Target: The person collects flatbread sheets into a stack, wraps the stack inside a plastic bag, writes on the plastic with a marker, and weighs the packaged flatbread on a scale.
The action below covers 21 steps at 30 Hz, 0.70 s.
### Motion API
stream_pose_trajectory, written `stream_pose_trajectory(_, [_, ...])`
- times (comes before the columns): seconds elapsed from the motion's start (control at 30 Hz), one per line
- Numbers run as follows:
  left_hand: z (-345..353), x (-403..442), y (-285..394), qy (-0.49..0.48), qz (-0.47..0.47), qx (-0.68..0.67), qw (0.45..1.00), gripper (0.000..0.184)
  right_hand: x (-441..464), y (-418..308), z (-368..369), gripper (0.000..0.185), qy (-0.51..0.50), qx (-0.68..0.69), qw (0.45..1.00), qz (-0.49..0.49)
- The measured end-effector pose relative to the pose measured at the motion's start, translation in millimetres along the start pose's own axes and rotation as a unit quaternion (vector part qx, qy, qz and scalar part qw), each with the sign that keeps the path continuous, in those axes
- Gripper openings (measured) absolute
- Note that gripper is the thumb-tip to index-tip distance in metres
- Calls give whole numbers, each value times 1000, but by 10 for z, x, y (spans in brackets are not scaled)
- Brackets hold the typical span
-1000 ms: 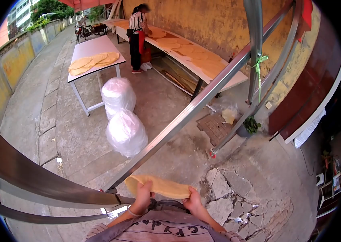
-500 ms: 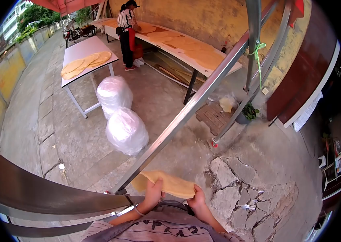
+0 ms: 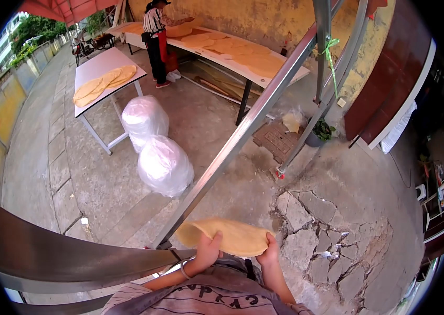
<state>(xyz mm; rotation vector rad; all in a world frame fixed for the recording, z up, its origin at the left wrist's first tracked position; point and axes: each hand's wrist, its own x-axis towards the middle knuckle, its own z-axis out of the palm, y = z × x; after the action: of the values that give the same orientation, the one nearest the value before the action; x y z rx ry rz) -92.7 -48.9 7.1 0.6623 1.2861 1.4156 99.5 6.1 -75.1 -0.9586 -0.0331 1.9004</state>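
"Moved since the earlier frame: one thin, curled, yellow sheet point(image 3: 240, 237), its right end now showing a broader face; also one co-worker in a striped top point(image 3: 152, 22), an arm now stretched out over a long, white-topped table point(image 3: 296, 73)."

"Grip?"

"Left hand point(image 3: 210, 251), bare: thumb and fingers pinching the near edge, left of the middle. Right hand point(image 3: 269, 250), bare: pinching the right end."

"Lie of the sheet?"

"Held up before the body, long axis running left to right, dipping slightly rightward. Bulk ahead of and between the hands; curled left end jutting past the left hand, unsupported."

"In the way?"

"One straight, silver metal bar point(image 3: 233, 139), slanting up to the right, its lower end just beside that curled end — contact cannot be told. Left hand the nearer to it. One broad, curved, brownish metal band point(image 3: 91, 262), lower left, near the same hand."

"Surroundings?"

"Two rounded, translucent white plastic bundles point(image 3: 165, 165), on the ground beyond the bar, one behind the other. One smaller white rectangular table point(image 3: 98, 60), farther off, bearing overlapping flat yellow rounds point(image 3: 106, 84). More sheets on the long table, beside an ochre wall point(image 3: 248, 18). Broken grey concrete point(image 3: 332, 241) — ground level, right of the right hand."
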Motion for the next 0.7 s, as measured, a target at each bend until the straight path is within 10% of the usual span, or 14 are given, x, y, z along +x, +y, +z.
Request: stream_pose_trajectory(0.7, [501,105,-8,-48,-2,-21,999,16,13,-220,-365,38,40,17,995,89])
